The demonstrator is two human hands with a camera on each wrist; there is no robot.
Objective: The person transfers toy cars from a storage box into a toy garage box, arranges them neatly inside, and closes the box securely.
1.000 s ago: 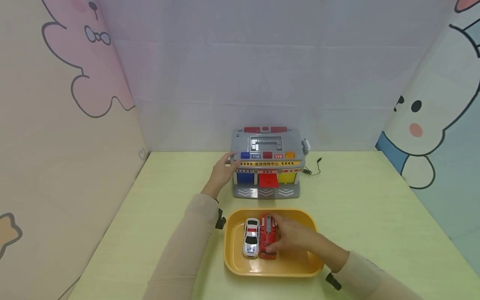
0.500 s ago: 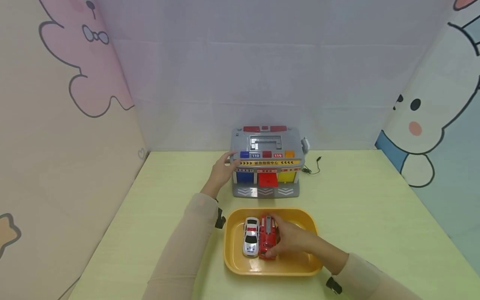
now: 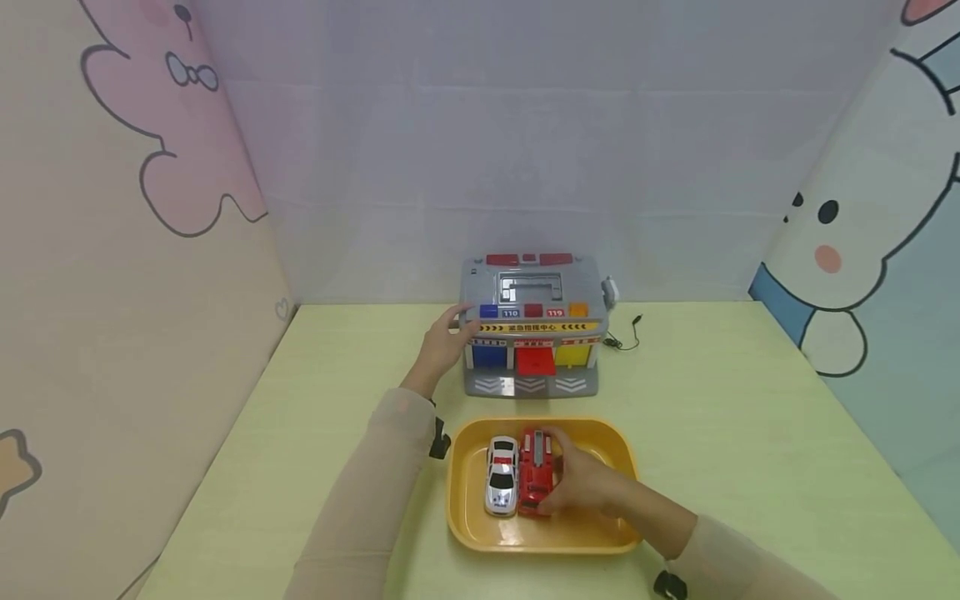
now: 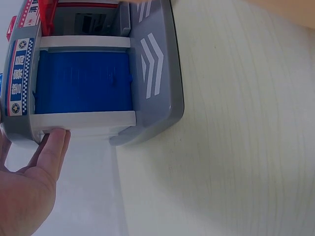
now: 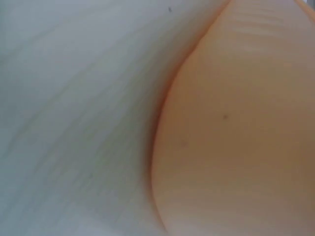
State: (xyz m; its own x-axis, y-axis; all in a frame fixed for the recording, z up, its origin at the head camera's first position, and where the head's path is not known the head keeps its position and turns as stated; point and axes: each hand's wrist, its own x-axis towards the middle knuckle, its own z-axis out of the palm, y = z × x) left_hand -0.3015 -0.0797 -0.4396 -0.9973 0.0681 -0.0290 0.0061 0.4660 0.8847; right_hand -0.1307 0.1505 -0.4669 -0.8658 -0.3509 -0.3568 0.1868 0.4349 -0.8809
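A grey toy rescue station [image 3: 532, 287] stands at the back of the table. Its blue door [image 3: 490, 356] and yellow door [image 3: 573, 355] are down, while the red door [image 3: 536, 362] juts outward. My left hand [image 3: 441, 348] holds the station's left roof corner; in the left wrist view fingers [image 4: 51, 152] touch its side under the eave. In the yellow tray, my right hand [image 3: 588, 479] grips a red toy fire truck [image 3: 536, 462] by its two ends. A white toy police car [image 3: 502, 477] lies beside the truck. The right wrist view shows mostly blurred skin.
The yellow tray [image 3: 555, 550] sits in front of the station, with raised walls. A white piece [image 3: 611, 292] sticks out from the station's right side, and a thin black cable [image 3: 626, 343] lies on the table near it. Printed cloth walls surround the table.
The right thumb has shifted slightly at the front end of the fire truck. The left hand stays on the station, and the truck remains in the tray.
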